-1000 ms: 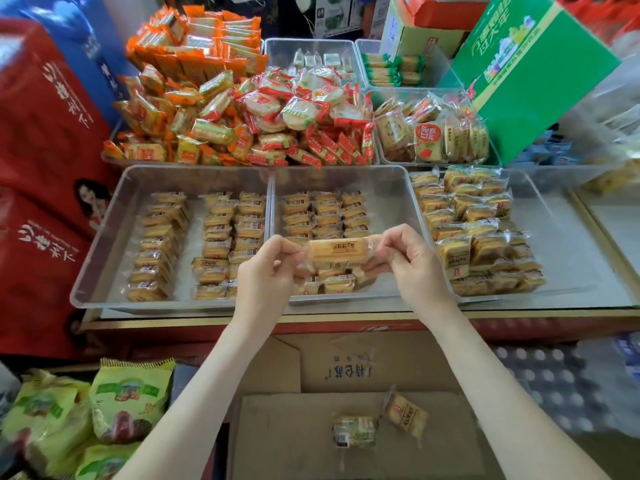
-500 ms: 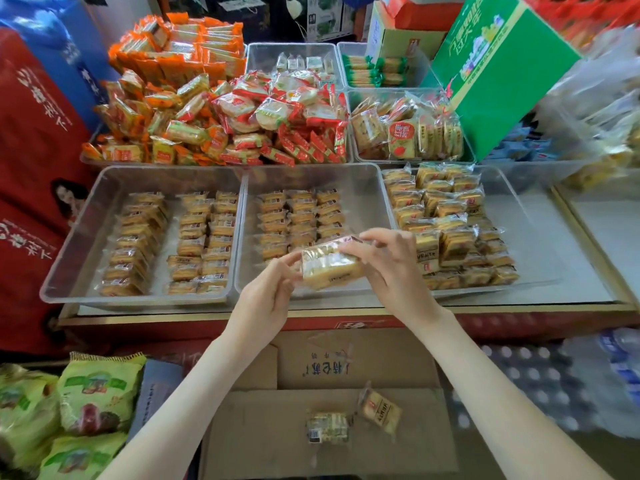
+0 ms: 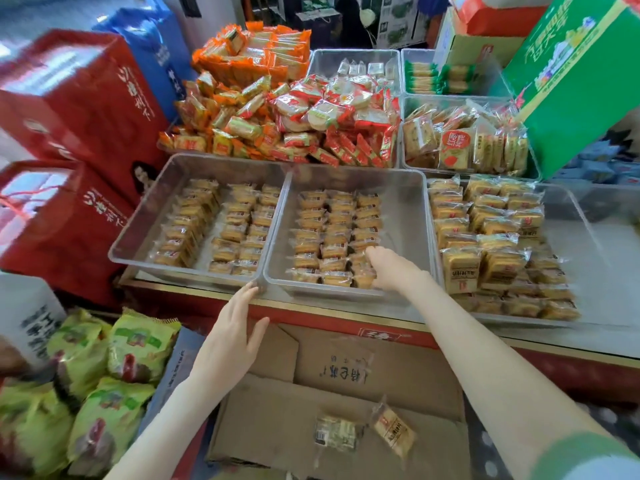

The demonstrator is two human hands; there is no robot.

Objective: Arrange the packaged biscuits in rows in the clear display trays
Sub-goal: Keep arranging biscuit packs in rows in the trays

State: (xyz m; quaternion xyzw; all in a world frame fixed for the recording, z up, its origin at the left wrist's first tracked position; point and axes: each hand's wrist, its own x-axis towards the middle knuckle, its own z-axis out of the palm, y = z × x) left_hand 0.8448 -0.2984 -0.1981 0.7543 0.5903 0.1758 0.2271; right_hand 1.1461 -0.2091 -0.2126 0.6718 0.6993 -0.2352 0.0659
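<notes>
Three clear display trays stand side by side on the counter. The middle tray (image 3: 408, 216) holds three rows of yellow packaged biscuits (image 3: 334, 233). My right hand (image 3: 388, 268) reaches into its front right part and rests on the packs at the near end of the right row; whether its fingers hold a pack is hidden. My left hand (image 3: 235, 327) has straight fingers, fingertips at the front rim where the left tray (image 3: 138, 233) meets the middle one. The right tray (image 3: 585, 237) carries a looser heap of larger biscuit packs (image 3: 485, 237).
Two loose biscuit packs (image 3: 363, 433) lie on a flattened cardboard box (image 3: 346, 393) below the counter. Green snack bags (image 3: 104, 375) sit lower left, red gift boxes (image 3: 69, 133) at left. Heaped orange and red snack packs (image 3: 277, 109) and a green carton (image 3: 581, 81) stand behind.
Both hands held one biscuit pack above the middle tray's front. Now the right hand is down in that tray at the right row, and the left hand has dropped to the rim.
</notes>
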